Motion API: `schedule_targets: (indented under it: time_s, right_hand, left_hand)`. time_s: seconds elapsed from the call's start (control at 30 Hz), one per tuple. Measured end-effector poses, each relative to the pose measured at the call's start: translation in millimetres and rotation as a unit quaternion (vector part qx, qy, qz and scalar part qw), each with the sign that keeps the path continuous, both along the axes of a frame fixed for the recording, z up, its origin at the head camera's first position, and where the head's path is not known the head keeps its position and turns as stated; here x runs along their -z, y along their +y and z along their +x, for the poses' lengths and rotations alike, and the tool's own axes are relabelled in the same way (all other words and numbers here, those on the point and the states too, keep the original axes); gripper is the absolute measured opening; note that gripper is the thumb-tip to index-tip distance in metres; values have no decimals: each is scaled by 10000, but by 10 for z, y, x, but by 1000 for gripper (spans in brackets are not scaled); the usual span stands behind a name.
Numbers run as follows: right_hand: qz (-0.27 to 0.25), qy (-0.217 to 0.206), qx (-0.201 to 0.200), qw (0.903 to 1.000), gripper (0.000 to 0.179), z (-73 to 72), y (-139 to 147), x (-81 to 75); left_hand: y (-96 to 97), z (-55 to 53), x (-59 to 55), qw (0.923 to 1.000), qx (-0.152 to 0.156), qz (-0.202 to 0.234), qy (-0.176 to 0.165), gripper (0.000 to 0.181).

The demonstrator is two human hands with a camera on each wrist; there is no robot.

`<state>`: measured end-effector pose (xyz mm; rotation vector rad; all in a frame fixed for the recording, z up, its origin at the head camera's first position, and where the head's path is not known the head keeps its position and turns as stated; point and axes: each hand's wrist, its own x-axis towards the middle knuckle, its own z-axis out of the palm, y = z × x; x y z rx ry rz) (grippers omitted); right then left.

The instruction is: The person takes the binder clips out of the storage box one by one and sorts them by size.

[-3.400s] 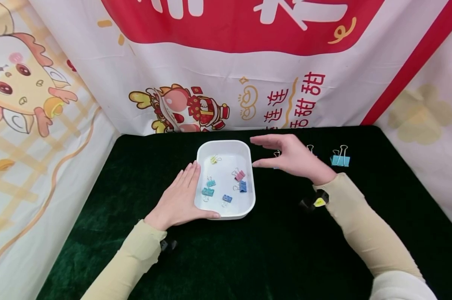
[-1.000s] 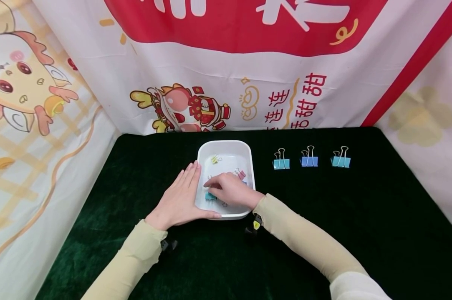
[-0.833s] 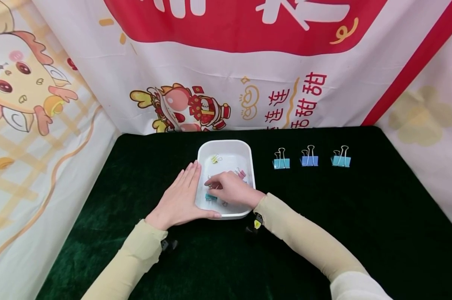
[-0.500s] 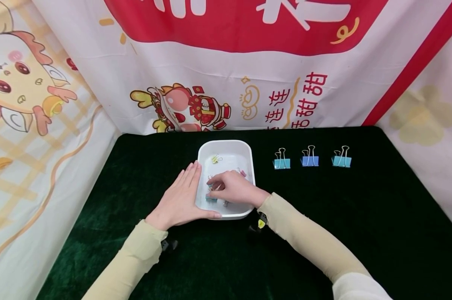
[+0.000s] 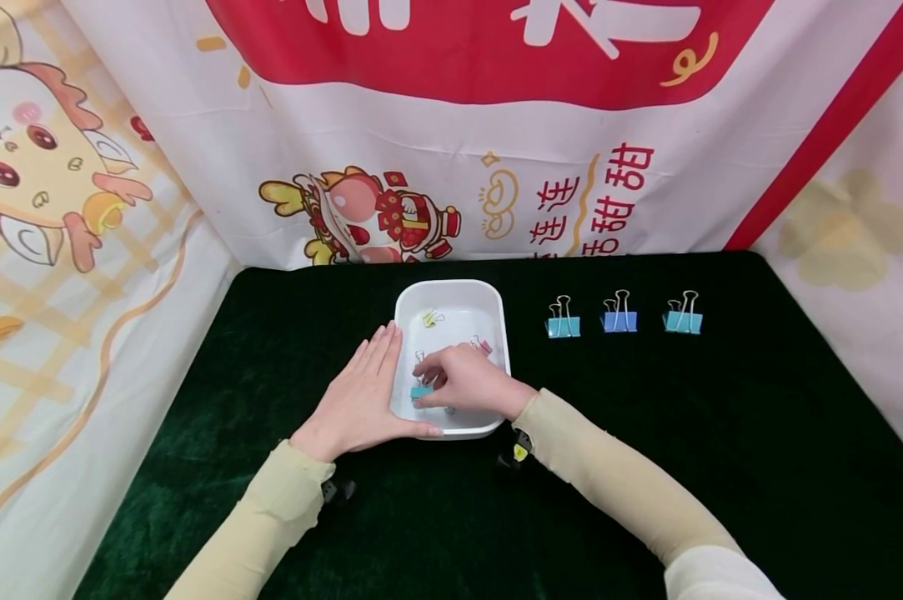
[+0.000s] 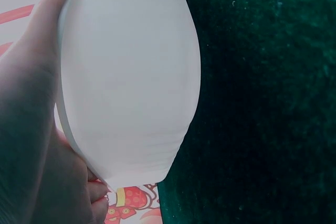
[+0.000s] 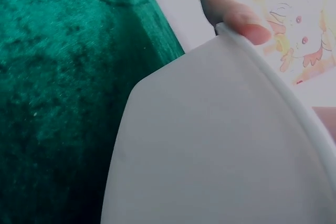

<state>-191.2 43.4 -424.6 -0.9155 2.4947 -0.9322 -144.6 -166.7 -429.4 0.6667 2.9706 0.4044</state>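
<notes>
In the head view my left hand point(image 5: 357, 396) lies along the left side of a white plastic tray point(image 5: 451, 287), fingers straight, with the thumb over the near rim. My right hand point(image 5: 466, 379) reaches into the tray from the right. Its curled fingers and thumb are around a teal binder clip point(image 5: 421, 392), the thumb at the near side; the exact contact is partly hidden. A yellow binder clip point(image 5: 429, 318) lies toward the tray's far end, and a pink one point(image 5: 484, 346) shows beyond the right hand. The blue clips are mostly hidden beneath that hand.
Right of the tray on the dark green cloth point(image 5: 609, 483) stand a teal binder clip point(image 5: 564, 327), a blue one point(image 5: 619, 321) and another teal one point(image 5: 682, 322) in a row. A printed curtain point(image 5: 421, 133) hangs behind the table.
My right hand has come from right of the tray down into it. The teal clip has shifted slightly, and the thumb has lowered to its near side. My left hand stays put.
</notes>
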Motion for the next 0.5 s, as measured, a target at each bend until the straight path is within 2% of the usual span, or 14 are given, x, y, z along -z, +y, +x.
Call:
schedule_targets:
  time_s: [0.23,0.5]
  right_hand:
    - [-90,224,-12,9997,39,3,-3,20]
    - [-694,403,249,9965,37,-16,57,-5]
  left_hand:
    - [-1,4,-7,10000,-5,27,-1,139]
    - [0,4,-1,9999,24,139,50,137]
